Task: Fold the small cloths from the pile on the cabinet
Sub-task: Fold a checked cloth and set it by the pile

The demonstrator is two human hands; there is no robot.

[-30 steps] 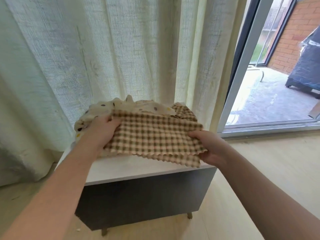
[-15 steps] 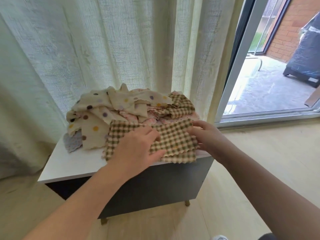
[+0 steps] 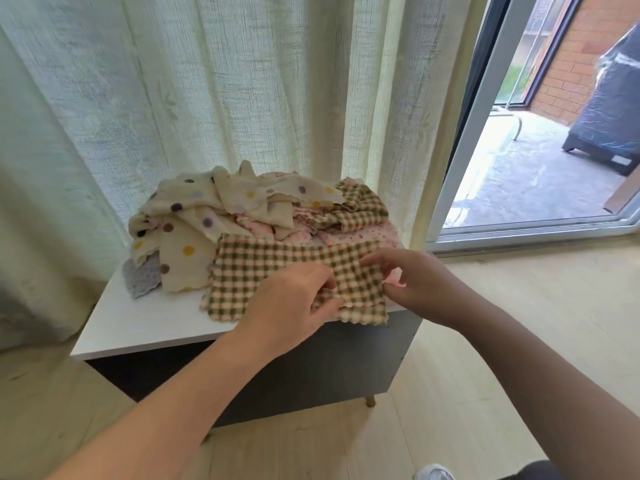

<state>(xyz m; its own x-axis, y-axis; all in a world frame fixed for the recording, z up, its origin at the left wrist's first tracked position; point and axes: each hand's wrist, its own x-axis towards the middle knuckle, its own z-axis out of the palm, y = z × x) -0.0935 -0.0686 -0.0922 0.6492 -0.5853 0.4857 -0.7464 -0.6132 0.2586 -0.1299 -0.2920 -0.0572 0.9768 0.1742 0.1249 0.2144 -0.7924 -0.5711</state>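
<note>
Both hands are gripping the green-checked cloth (image 3: 263,271) at the front of the cabinet (image 3: 138,320).
The left hand (image 3: 294,303) is pinching a fold near the middle, fingers curled; the right hand (image 3: 415,282) is nipping the right edge between thumb and fingertips. The cloth is lying on the white top — touching the pile (image 3: 242,209) of dotted and pink cloths behind it — its near edge overhanging.
</note>
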